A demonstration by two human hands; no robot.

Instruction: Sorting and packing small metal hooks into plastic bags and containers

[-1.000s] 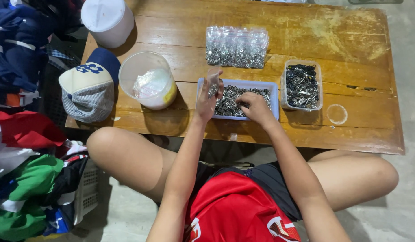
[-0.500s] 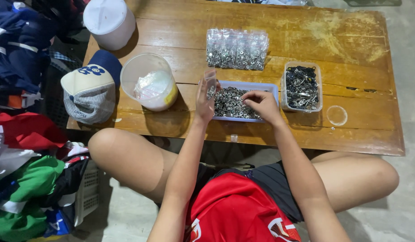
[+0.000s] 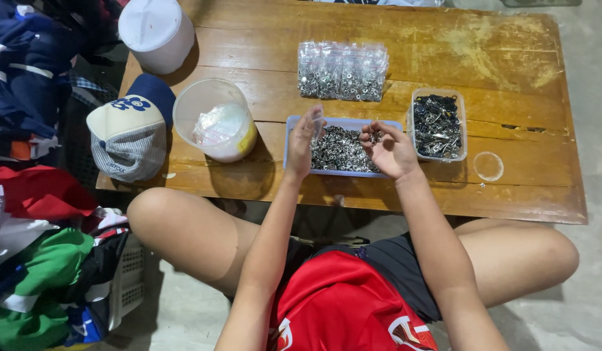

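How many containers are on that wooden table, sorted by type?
Shallow trays of small metal parts: 2, the blue tray under both hands and the clear tray.
Round tubs: 2, the clear tub and the white tub.
Heap of small clear bags: 1.
Total: 5.

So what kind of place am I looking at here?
Probably a home piecework spot: a low wooden table on a bare concrete floor, trays of small metal parts, filled clear packets, and piled clothes alongside.
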